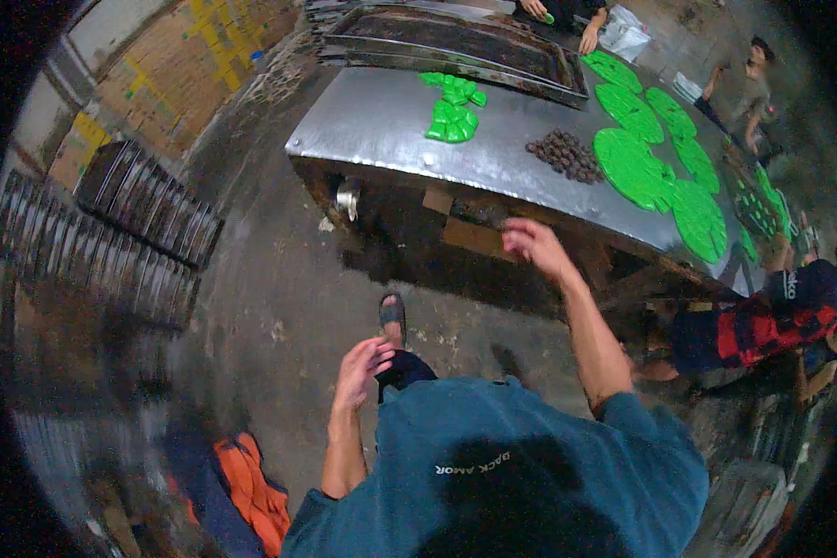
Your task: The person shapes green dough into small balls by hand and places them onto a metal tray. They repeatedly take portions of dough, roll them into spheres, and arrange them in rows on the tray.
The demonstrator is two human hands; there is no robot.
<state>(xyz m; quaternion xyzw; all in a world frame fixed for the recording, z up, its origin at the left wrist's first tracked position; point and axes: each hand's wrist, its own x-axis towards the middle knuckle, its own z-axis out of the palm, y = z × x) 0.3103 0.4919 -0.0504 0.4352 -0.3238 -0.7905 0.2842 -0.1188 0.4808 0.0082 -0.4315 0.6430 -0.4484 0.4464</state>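
Observation:
My left hand (pixel 361 367) hangs in front of my body above the floor, fingers loosely bent and apart, holding nothing that I can see. Farther forward, my right hand (pixel 535 244) is in the air just short of the table's near edge, its fingers slightly curled and a little blurred, with nothing visible in it. The metal-topped table (pixel 372 116) carries bright green dough-like pieces (pixel 453 121) at the left. A pile of small brown balls (pixel 564 155) lies nearest my right hand, beside large flattened green sheets (pixel 628 170).
Dark metal trays (pixel 456 46) are stacked at the table's back. Racked trays (pixel 112 232) stand at left, near cardboard boxes (pixel 177 74). A co-worker's hands (pixel 588 37) are at the far side. Another person in a red-checked garment (pixel 763 330) is at right. Orange cloth (pixel 251 493) lies lower left.

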